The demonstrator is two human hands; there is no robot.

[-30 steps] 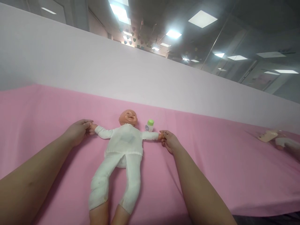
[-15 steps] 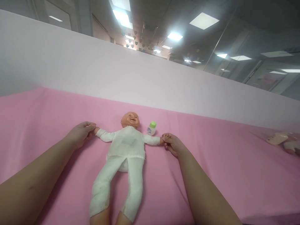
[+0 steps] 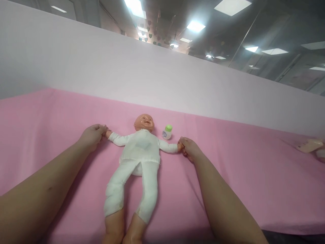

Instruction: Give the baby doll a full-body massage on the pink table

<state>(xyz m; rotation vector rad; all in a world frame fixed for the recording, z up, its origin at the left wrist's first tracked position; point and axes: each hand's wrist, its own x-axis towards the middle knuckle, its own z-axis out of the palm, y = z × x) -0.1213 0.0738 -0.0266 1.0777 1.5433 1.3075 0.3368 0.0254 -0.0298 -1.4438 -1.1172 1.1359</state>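
Under doll (image 3: 140, 147): cloth (image 3: 241, 179), bearing it face up;
Either side of doll: left hand (image 3: 93, 135), right hand (image 3: 191, 149), fingers seemingly pinching its hands so arms lie spread;
Beside doll's head: bottle (image 3: 167, 133), likely within reach.

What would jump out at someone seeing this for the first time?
Probably the smiling doll in white, lying face up on the pink cover in the middle, with the person's left hand and right hand holding it from either side. Next, the small bottle with a bright green cap, beside the doll's head. Bright lights glare along the top.
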